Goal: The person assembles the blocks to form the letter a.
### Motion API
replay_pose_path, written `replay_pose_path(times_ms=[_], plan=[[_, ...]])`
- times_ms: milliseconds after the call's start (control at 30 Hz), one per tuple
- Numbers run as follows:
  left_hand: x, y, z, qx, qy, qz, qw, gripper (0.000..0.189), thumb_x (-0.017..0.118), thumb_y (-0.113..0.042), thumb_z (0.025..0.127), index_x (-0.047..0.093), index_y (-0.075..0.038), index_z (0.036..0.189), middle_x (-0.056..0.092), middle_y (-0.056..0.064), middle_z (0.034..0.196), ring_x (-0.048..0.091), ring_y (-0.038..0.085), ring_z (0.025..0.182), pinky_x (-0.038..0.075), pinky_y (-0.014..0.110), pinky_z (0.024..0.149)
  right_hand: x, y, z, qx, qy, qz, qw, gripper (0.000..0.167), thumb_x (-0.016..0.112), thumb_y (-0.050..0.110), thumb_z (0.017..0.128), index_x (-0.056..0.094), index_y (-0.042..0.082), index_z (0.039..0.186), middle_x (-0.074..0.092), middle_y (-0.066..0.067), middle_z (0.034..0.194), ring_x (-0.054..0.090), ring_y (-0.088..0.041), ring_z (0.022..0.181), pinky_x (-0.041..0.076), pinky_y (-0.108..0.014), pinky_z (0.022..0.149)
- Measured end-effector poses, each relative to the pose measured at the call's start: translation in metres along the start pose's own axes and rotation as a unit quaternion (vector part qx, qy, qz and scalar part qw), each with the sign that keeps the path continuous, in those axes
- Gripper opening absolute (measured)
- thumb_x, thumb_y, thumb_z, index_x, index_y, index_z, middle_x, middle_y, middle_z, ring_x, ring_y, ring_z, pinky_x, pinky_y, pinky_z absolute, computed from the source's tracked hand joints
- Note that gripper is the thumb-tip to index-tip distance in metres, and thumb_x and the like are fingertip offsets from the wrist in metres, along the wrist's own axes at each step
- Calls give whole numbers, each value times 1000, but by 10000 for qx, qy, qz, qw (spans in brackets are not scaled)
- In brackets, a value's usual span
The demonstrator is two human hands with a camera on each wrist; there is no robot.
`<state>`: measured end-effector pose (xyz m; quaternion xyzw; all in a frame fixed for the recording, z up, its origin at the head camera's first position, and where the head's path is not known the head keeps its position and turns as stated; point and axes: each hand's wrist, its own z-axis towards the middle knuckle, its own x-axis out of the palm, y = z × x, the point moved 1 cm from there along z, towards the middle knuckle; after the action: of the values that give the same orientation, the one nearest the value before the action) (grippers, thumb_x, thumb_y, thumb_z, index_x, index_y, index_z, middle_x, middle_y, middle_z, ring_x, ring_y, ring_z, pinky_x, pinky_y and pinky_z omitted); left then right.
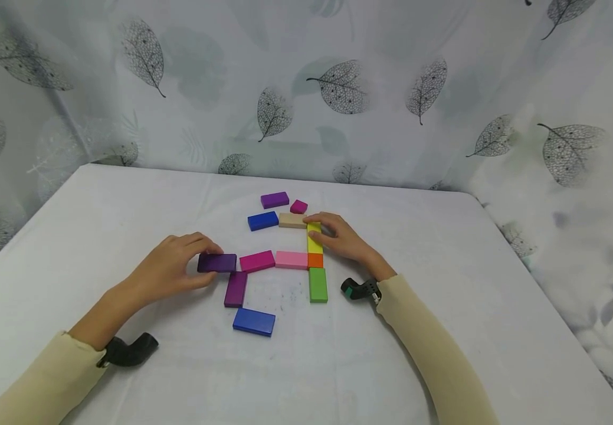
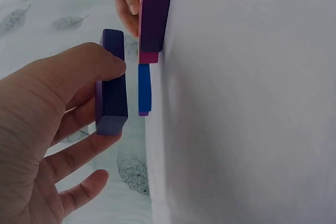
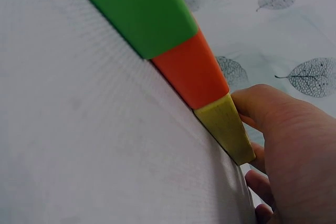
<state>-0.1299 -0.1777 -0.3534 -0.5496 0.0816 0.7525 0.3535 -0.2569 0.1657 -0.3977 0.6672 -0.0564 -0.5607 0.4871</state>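
Observation:
A dark purple block point(image 1: 217, 263) is pinched between the thumb and fingers of my left hand point(image 1: 176, 265); the left wrist view shows this block point(image 2: 113, 98) raised off the white cloth. Just right of it lies a magenta block point(image 1: 257, 261), and a plum block point(image 1: 236, 289) is below. My right hand point(image 1: 343, 237) holds the yellow block point(image 1: 314, 242) with bent thumb and fingers, the index fingertip at the end of the tan block point(image 1: 292, 220). An orange block point(image 1: 315, 260) joins the yellow one to a green block point(image 1: 318, 285); a pink block point(image 1: 291, 260) lies left of the orange.
Beyond the tan block are a purple block point(image 1: 275, 200) and a small magenta piece point(image 1: 299, 206). One blue block point(image 1: 263, 221) sits left of the tan one, another blue block point(image 1: 254, 322) nearer me. White cloth point(image 1: 418, 248) covers the table; a leaf-print curtain point(image 1: 295, 77) hangs behind.

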Motion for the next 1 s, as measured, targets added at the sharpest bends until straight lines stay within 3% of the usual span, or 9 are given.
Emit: replay_pose_path(times_ms=[500,700,1000], plan=[[1,-19,17,379,-52,96,9992,37,84,-24,74,69,-10,104,68,2,100,63,18,95,50,42,81,-1,-1,0,-35,-24,2,10000,41,58,23,98,55,13,138,47,-9,146,32,-29,141,20,-54,116],[3,-25,25,431,41,70,9990,36,83,-26,75,69,-10,104,67,0,100,62,17,95,49,41,82,-1,0,-1,186,-2,-99,9998,42,57,28,98,55,16,138,45,-7,148,29,-28,142,19,-54,116],[5,-32,32,388,179,38,9991,36,82,-29,76,69,-11,105,68,0,101,63,17,97,49,43,84,-1,-1,0,121,7,-95,9999,42,57,27,98,54,15,138,45,-7,148,30,-29,142,19,-54,116]])
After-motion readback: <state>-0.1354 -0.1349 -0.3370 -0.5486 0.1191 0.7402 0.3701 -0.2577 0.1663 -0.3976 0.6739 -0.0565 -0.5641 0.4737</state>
